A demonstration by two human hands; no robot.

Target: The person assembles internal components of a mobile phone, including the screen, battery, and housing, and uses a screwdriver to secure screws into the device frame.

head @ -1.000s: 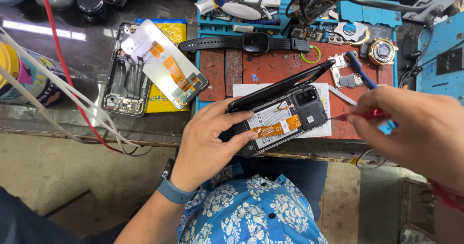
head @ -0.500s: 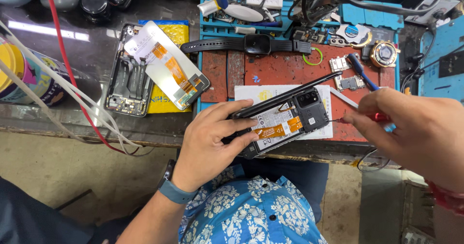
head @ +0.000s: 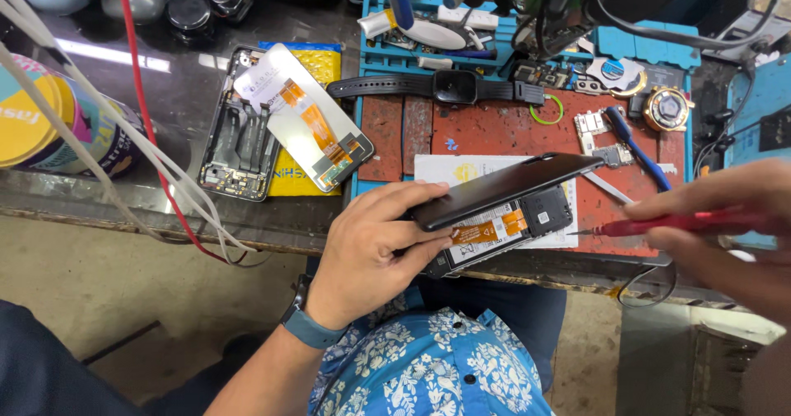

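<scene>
Halfway opened: the phone [head: 503, 218] sits at the table [head: 124, 210] edge, its dark cover lifted on one side. Left hand [head: 371, 251] grips its end; right hand [head: 725, 235] pinches a red screwdriver [head: 676, 224] at its exposed inside; separation looks unfinished

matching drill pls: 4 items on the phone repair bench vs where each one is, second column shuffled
1. opened phone
2. red screwdriver
3. wristwatch
4. loose screen panel

A. lying across the far edge of the red mat
B. in the right hand
C. leaning over the empty phone frame
D. gripped by the left hand

Pairs: 1-D, 2-B, 3-A, 4-C
</scene>
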